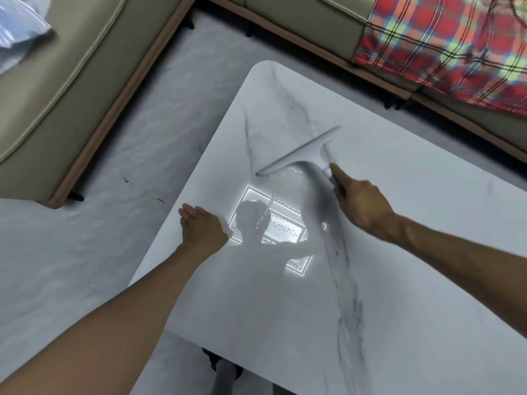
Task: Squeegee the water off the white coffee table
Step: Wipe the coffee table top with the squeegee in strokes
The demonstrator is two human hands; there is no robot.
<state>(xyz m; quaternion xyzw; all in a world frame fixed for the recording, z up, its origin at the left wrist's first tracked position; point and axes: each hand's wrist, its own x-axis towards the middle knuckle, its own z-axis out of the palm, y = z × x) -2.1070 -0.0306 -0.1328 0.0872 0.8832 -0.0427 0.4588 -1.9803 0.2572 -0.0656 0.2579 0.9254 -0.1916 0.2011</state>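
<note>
The white marble-patterned coffee table [285,295] fills the middle and right of the view. A grey squeegee [299,151] lies with its blade across the far part of the top, slanting from lower left to upper right. My right hand [362,203] grips its handle, index finger stretched along it. A thin water line and small droplets [285,223] glint in a bright ceiling-light reflection just in front of the blade. My left hand [202,226] rests flat on the table's left edge, fingers together, holding nothing.
Beige sofa sections [71,89] with wooden bases stand left and behind the table. A red plaid blanket [445,44] drapes the sofa at the upper right. Pale marbled floor [114,195] runs between sofa and table. A dark table leg [219,363] shows under the near edge.
</note>
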